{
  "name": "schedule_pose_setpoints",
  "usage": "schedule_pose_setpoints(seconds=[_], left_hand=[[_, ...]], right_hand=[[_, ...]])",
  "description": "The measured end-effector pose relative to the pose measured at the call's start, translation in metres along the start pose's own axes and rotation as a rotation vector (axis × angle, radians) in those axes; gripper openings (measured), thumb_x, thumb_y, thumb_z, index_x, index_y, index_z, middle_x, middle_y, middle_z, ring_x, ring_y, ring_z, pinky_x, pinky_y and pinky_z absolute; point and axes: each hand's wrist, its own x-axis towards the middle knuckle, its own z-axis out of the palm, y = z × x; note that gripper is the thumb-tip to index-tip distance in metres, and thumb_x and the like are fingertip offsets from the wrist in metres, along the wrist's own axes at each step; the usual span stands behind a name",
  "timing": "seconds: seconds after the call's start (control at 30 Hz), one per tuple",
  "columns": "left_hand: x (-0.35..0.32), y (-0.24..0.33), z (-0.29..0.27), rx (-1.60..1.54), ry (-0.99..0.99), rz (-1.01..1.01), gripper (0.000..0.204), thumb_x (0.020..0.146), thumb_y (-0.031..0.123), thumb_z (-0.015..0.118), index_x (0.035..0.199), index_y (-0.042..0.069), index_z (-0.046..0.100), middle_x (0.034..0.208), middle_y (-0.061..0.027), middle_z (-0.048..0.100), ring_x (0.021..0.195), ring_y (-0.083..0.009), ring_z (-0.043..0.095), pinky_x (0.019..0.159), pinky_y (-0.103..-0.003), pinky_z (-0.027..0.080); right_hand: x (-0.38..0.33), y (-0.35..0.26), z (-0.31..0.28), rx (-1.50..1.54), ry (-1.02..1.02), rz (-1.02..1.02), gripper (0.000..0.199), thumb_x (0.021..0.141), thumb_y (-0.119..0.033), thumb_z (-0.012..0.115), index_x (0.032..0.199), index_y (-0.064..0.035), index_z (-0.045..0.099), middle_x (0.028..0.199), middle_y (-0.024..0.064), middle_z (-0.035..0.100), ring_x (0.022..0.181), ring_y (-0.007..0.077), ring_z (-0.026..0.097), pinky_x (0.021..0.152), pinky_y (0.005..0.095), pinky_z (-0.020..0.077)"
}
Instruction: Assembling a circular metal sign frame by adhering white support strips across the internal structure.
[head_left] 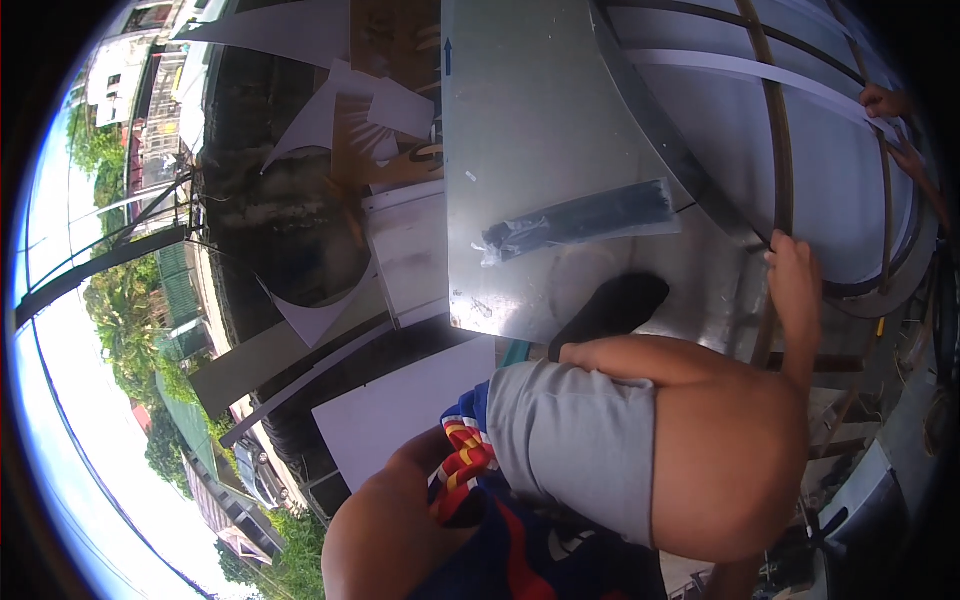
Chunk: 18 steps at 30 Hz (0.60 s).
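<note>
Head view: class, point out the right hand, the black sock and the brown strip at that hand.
Right hand point(796, 266), head view: back of the hand.
Black sock point(622, 304), head view: middle of the foot.
Brown strip point(780, 140), head view: bare stretch above the hand.

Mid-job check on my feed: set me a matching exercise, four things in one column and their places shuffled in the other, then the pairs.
Things:
1. right hand
2. plastic-wrapped packet
3. black sock
4. blue arrow

Places:
A. at the end of a bare leg
B. by the left edge of the metal sheet, high in the picture
C. at the brown bar, right of the sheet
D. lying aslant on the sheet, in from its edges

Pairs: 1-C, 2-D, 3-A, 4-B
</note>
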Motion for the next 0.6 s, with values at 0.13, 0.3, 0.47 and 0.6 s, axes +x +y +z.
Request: schedule_pose_setpoints(seconds=[0.13,0.3,0.47,0.6], left_hand=[[-0.015,-0.026,-0.059,0.034,-0.37,-0.088,0.049,0.099,0.055,0.052,0.115,0.013,0.071,0.117,-0.0123,0.068,0.121,-0.0293,0.061,0.106,-0.04,0.045],[-0.058,-0.013,-0.197,0.164,-0.777,-0.196,0.052,0.099,0.057,0.052,0.109,0.012,0.076,0.11,-0.0124,0.074,0.117,-0.0286,0.066,0.104,-0.038,0.047],[-0.121,0.066,-0.397,0.126,-0.12,0.17,0.062,0.099,0.049,0.052,0.056,0.01,0.073,0.062,-0.0052,0.068,0.067,-0.0238,0.068,0.075,-0.039,0.053],[-0.132,0.139,-0.449,-0.301,0.042,0.43,0.032,0.101,0.023,0.058,0.082,0.005,0.077,0.071,-0.0079,0.07,0.073,-0.0182,0.067,0.072,-0.034,0.052]], right_hand=[[-0.002,-0.001,0.001,0.086,0.07,0.017,0.008,0.088,0.006,0.061,0.095,0.0021,0.06,0.097,0.0255,0.067,0.096,0.0454,0.066,0.079,0.0516,0.051],[0.001,0.002,0.001,0.17,0.033,0.045,0.009,0.086,0.007,0.062,0.093,0.0021,0.062,0.094,0.0226,0.069,0.09,0.042,0.069,0.078,0.0494,0.055],[-0.001,0.006,-0.009,0.258,0.033,0.03,0.003,0.086,0.002,0.062,0.088,0.0023,0.064,0.087,0.0218,0.068,0.086,0.0399,0.071,0.075,0.0477,0.0579],[0.002,0.014,-0.012,0.31,-0.006,-0.019,0.005,0.087,0.001,0.06,0.085,0.0005,0.065,0.086,0.0207,0.069,0.084,0.0391,0.072,0.074,0.0475,0.0585]])
